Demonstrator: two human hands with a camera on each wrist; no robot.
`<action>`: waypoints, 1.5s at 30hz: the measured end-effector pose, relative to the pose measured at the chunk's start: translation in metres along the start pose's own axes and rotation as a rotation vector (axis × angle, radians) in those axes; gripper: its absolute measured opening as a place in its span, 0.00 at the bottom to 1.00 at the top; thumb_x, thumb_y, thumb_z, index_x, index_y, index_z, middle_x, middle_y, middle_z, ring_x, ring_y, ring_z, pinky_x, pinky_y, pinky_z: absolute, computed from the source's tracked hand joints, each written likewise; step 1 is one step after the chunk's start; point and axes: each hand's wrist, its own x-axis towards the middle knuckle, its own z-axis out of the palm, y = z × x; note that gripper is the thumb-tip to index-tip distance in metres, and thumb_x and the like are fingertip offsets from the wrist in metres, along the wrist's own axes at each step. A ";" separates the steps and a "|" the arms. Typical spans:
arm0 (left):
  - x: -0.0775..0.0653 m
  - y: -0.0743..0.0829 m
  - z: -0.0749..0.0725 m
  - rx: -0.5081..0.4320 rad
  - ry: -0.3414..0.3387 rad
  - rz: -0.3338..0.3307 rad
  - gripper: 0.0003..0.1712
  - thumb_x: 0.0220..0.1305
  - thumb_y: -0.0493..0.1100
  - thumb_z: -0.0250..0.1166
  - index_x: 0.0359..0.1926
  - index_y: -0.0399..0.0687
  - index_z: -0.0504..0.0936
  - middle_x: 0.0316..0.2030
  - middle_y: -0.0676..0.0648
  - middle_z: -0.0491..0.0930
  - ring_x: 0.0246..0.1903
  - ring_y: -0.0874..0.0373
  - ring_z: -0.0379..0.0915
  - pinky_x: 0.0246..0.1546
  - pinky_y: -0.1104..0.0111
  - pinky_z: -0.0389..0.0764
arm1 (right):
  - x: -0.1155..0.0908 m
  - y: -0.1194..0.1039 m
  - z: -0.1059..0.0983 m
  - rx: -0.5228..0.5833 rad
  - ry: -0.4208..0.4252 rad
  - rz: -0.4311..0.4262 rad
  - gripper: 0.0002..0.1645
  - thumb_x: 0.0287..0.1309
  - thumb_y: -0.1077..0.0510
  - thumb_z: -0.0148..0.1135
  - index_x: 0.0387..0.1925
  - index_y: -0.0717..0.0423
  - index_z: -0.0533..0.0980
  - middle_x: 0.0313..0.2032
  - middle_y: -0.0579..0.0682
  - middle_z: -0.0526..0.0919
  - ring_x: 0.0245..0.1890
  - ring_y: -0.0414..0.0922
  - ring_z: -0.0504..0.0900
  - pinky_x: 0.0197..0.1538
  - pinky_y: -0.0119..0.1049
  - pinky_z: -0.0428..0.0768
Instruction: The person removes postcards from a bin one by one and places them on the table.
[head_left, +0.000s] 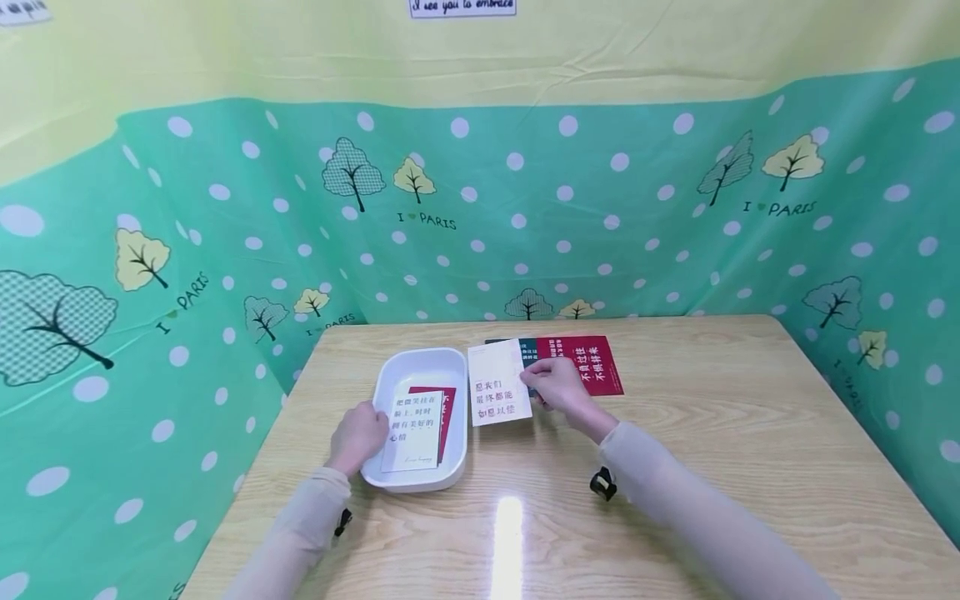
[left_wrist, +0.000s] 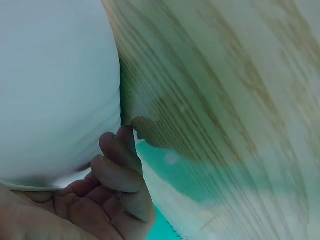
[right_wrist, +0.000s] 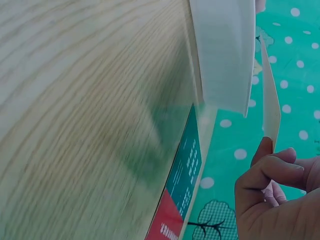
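Observation:
My left hand (head_left: 358, 437) grips the left rim of a white plastic tub (head_left: 455, 467), thumb over the edge and fingers curled against the outer wall in the left wrist view. Inside the tub lies a white card (head_left: 412, 429) with printed characters, overlapping a red card (head_left: 448, 417). Between thumb and fingers my right hand (head_left: 558, 385) pinches another white card (head_left: 495, 379) by its right edge. That card is raised above the table, beside the tub's right wall. Under and beyond the right hand, a dark green card (head_left: 530, 347) and red cards (head_left: 600, 367) lie on the table.
The wooden table (head_left: 712, 433) has a polka-dot green cloth (head_left: 525, 225) hanging behind it and along both sides. Black straps show beneath both wrists. A bright light reflection (head_left: 507, 542) falls on the table's near part.

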 end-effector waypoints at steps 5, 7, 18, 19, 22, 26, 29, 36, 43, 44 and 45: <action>0.000 -0.001 -0.002 0.006 -0.004 0.001 0.20 0.79 0.43 0.48 0.53 0.27 0.77 0.29 0.41 0.77 0.27 0.50 0.75 0.26 0.62 0.77 | 0.002 0.002 -0.010 0.002 -0.004 -0.011 0.12 0.73 0.62 0.63 0.51 0.64 0.84 0.36 0.59 0.84 0.25 0.44 0.76 0.29 0.32 0.74; -0.001 -0.001 -0.002 0.003 -0.004 0.005 0.20 0.79 0.43 0.48 0.53 0.27 0.77 0.29 0.41 0.77 0.27 0.50 0.75 0.26 0.62 0.77 | 0.003 0.002 -0.014 -0.012 0.003 -0.014 0.12 0.73 0.61 0.63 0.51 0.64 0.84 0.35 0.59 0.84 0.25 0.45 0.76 0.29 0.32 0.73; -0.001 0.000 -0.001 0.005 -0.006 -0.009 0.20 0.79 0.43 0.48 0.53 0.28 0.77 0.29 0.41 0.77 0.27 0.50 0.76 0.26 0.63 0.78 | 0.007 0.012 -0.036 -0.042 0.045 -0.008 0.15 0.74 0.62 0.62 0.55 0.68 0.82 0.38 0.57 0.84 0.22 0.40 0.72 0.26 0.30 0.71; -0.002 0.000 -0.001 0.007 -0.006 -0.009 0.20 0.79 0.42 0.48 0.53 0.27 0.77 0.29 0.41 0.77 0.27 0.50 0.76 0.25 0.63 0.78 | 0.008 0.014 -0.037 -0.044 0.052 -0.001 0.16 0.74 0.62 0.63 0.55 0.68 0.82 0.38 0.57 0.84 0.22 0.41 0.73 0.27 0.31 0.73; -0.002 0.001 -0.002 0.010 -0.003 -0.013 0.20 0.79 0.43 0.49 0.52 0.28 0.77 0.28 0.41 0.77 0.26 0.50 0.75 0.25 0.63 0.77 | 0.011 0.018 -0.040 -0.062 0.075 0.019 0.15 0.73 0.60 0.64 0.54 0.66 0.83 0.39 0.57 0.84 0.26 0.44 0.77 0.32 0.36 0.77; -0.002 0.000 -0.002 0.008 0.001 -0.007 0.20 0.79 0.42 0.49 0.51 0.28 0.77 0.28 0.41 0.77 0.26 0.51 0.75 0.25 0.63 0.77 | 0.013 0.025 -0.044 -0.095 0.088 0.022 0.16 0.73 0.59 0.65 0.54 0.66 0.83 0.41 0.57 0.84 0.32 0.51 0.81 0.37 0.42 0.81; -0.002 0.001 -0.001 0.007 0.005 -0.001 0.19 0.79 0.42 0.49 0.50 0.28 0.77 0.28 0.41 0.77 0.26 0.51 0.75 0.25 0.63 0.77 | 0.015 0.031 -0.049 -0.098 0.090 0.010 0.16 0.73 0.60 0.64 0.55 0.67 0.82 0.42 0.58 0.84 0.33 0.51 0.81 0.37 0.42 0.82; -0.003 0.001 0.000 0.002 -0.002 -0.015 0.20 0.79 0.42 0.49 0.52 0.27 0.77 0.28 0.41 0.77 0.26 0.51 0.75 0.24 0.64 0.77 | 0.016 0.044 -0.060 -0.101 0.105 0.033 0.17 0.73 0.59 0.63 0.55 0.66 0.82 0.43 0.58 0.86 0.31 0.47 0.79 0.31 0.34 0.77; -0.004 0.001 0.002 0.001 0.002 -0.008 0.21 0.79 0.42 0.49 0.55 0.25 0.77 0.28 0.41 0.77 0.26 0.51 0.76 0.25 0.64 0.77 | 0.017 0.050 -0.073 -0.095 0.118 0.039 0.17 0.73 0.59 0.63 0.56 0.67 0.81 0.42 0.57 0.85 0.28 0.44 0.77 0.27 0.30 0.73; -0.004 0.001 0.001 0.001 0.004 -0.007 0.21 0.79 0.42 0.49 0.55 0.25 0.77 0.28 0.41 0.77 0.26 0.51 0.75 0.25 0.64 0.77 | 0.017 0.050 -0.075 -0.095 0.121 0.037 0.18 0.74 0.59 0.62 0.57 0.67 0.81 0.42 0.57 0.85 0.27 0.44 0.76 0.26 0.30 0.73; -0.004 0.001 0.001 0.001 0.005 -0.007 0.21 0.79 0.42 0.49 0.55 0.25 0.77 0.28 0.41 0.77 0.26 0.51 0.76 0.25 0.64 0.77 | 0.017 0.050 -0.077 -0.096 0.123 0.037 0.18 0.74 0.59 0.62 0.57 0.67 0.80 0.42 0.57 0.85 0.27 0.43 0.76 0.26 0.30 0.72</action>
